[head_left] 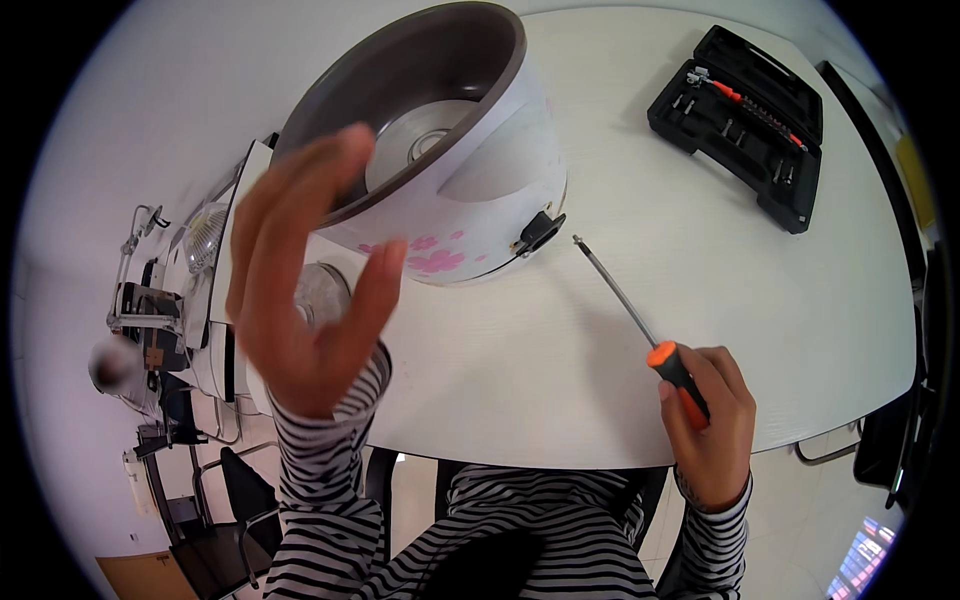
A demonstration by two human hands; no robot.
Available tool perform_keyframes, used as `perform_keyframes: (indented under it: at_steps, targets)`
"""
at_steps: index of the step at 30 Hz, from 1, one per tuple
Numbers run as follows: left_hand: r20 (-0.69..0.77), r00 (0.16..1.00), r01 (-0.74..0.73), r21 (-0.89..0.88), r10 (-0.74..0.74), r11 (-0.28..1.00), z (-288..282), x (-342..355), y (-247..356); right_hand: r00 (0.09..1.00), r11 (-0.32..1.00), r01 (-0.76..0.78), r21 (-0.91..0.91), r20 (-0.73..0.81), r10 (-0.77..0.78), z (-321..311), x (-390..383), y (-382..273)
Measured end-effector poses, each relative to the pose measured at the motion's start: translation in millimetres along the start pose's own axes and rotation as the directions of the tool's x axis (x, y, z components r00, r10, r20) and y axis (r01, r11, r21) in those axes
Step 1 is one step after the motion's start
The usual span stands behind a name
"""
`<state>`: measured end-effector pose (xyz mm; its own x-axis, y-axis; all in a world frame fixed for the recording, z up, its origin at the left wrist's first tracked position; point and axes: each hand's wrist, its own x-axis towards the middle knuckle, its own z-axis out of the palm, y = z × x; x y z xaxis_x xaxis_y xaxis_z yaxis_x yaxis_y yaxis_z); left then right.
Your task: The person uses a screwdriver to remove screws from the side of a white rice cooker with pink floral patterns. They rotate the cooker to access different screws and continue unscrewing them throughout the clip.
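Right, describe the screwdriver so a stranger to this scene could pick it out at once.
Start at the round white table with the tilted white rice cooker body on it. Just right of the cooker, a long thin metal shaft runs diagonally down toward the near edge, ending in an orange and black handle gripped by the right hand: that is the screwdriver. Unlike the small bits in the open black tool case, it lies out alone.

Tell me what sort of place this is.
Likely an office or workroom used for appliance repair: a white table holds an opened rice cooker and a black bit-set case, with office chairs nearby.
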<state>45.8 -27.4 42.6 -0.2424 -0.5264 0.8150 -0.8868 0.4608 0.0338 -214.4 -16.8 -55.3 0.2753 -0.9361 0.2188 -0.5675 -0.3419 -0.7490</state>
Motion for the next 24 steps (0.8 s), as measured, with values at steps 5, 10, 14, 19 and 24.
perform_keyframes:
  at_steps: [5,10,14,19,24]
  targets:
    - [0.242,0.969,0.009,0.132,-0.041,0.991,19,22,-16,0.999,0.999,0.048,-0.004,-0.002,-0.048,5,12,5]
    - [0.346,0.925,0.102,0.172,-0.157,0.980,29,29,-10,0.997,0.997,0.078,-0.017,0.008,-0.077,4,21,6]
    - [0.365,0.905,0.201,0.086,-0.219,0.976,31,29,-12,0.996,0.995,0.089,-0.046,0.033,-0.088,2,27,6]
    - [0.325,0.932,0.147,0.061,-0.159,0.987,29,27,-13,0.988,0.987,0.144,-0.074,0.060,-0.140,0,38,8]
    - [0.353,0.916,0.198,0.020,-0.192,0.980,31,28,-12,0.971,0.961,0.229,-0.153,0.111,-0.213,-14,52,12]
